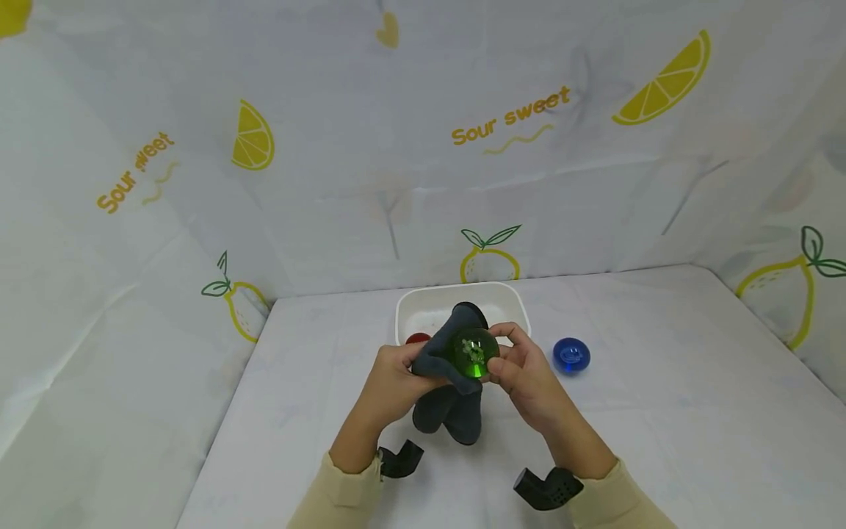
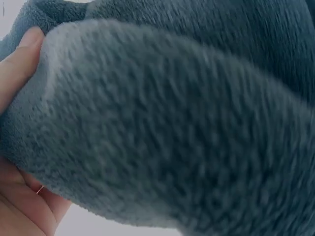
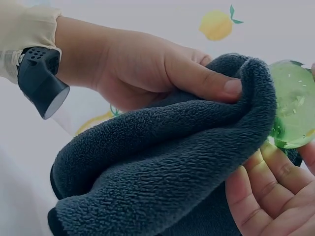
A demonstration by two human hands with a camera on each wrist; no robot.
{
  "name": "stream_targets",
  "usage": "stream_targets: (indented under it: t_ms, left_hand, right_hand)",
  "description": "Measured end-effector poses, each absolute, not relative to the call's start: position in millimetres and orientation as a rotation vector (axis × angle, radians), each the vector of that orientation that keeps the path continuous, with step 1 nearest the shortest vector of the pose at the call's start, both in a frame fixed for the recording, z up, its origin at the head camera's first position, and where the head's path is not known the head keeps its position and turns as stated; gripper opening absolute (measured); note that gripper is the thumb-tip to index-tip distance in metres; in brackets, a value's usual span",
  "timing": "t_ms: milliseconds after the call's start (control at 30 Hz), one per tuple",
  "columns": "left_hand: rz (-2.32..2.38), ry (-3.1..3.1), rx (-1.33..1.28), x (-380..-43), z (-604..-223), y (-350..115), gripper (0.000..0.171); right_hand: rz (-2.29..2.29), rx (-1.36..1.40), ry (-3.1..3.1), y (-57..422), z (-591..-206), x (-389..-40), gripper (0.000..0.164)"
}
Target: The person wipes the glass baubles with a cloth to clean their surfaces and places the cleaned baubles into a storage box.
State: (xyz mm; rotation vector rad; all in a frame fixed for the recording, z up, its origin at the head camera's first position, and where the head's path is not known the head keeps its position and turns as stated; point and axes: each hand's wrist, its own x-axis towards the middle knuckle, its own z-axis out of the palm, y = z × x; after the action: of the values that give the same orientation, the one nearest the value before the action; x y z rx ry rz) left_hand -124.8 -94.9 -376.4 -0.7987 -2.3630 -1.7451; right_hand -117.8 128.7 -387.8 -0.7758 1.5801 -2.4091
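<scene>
My left hand [image 1: 391,382] grips a dark blue-grey plush towel [image 3: 167,132], thumb on top of a fold, with loose ends hanging below. In the left wrist view the towel [image 2: 147,118] fills most of the picture. Against the towel's right side sits a clear green ball [image 1: 476,353] with a pale shape inside. My right hand [image 1: 532,382] holds that ball, thumb and fingers at its right edge. The right wrist view shows the ball [image 3: 294,105] touching the towel's folded edge; part of it lies beyond the frame.
Behind the hands stands a white plastic tub [image 1: 398,317], with a red object [image 1: 418,338] partly hidden by the towel at its near left. A blue ball [image 1: 571,355] rests on the white-covered table [image 1: 661,411] to the right. A lemon-print sheet [image 1: 330,220] hangs behind.
</scene>
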Motion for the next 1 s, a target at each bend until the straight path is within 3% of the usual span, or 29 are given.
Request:
stream_targets:
  t_ms: [467, 733, 833, 1000]
  left_hand:
    - [-1.833, -2.317, -0.781, -124.5, -373.5, -93.8, 0.045]
    - [-1.838, -2.321, -0.791, -121.7, -371.2, -92.7, 0.063]
    - [-1.844, -2.327, -0.811, -121.8, -371.1, -91.4, 0.069]
    - [-1.838, -2.35, -0.801, -121.4, -371.1, -91.2, 0.067]
  right_hand:
    - [-2.353, -0.695, 1.744, 131.7, -391.7, -120.3, 0.044]
    - [-2.218, -0.54, 2.003, 126.4, -387.5, -117.2, 0.025]
    - [-2.179, -0.522, 2.081, 124.8, -387.0, -116.7, 0.028]
    - [-2.22, -0.544, 2.028, 124.9, -389.6, -118.3, 0.022]
